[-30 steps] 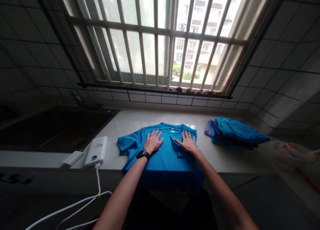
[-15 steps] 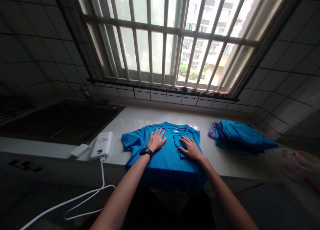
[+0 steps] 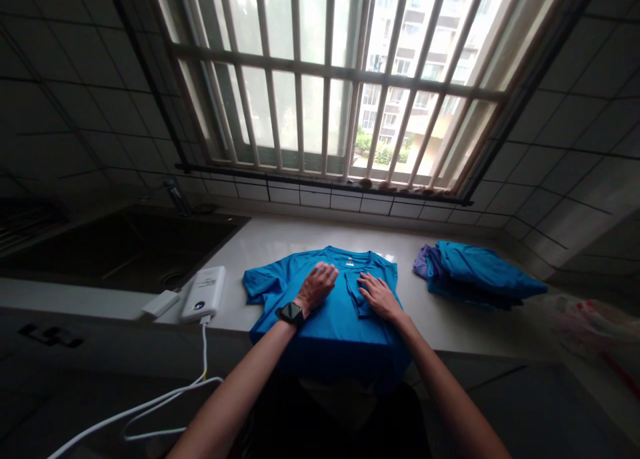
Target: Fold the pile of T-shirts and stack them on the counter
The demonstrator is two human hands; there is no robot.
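A blue short-sleeved T-shirt (image 3: 325,326) lies spread on the counter, collar towards the window, its lower part hanging over the front edge. Its left sleeve sticks out to the side; on the right a sleeve is folded inwards over the body. My right hand (image 3: 379,296) rests flat on that folded part, fingers stretched out. Over the middle of the shirt is my left hand (image 3: 317,287), turned on its side with fingers curled together and nothing visible in them. I cannot tell whether it touches the cloth. A dark watch sits on my left wrist.
Folded blue and purple clothes (image 3: 480,272) are stacked on the right of the counter (image 3: 280,229). At left are a white power bank (image 3: 205,292) with a cable (image 3: 205,352), a small white block (image 3: 161,304) and a dark sink (image 3: 125,246). A barred window (image 3: 320,79) stands behind.
My left hand has gone from lying flat with spread fingers to being turned on its side with fingers curled. My right hand stays on the folded sleeve. The view has tilted slightly.
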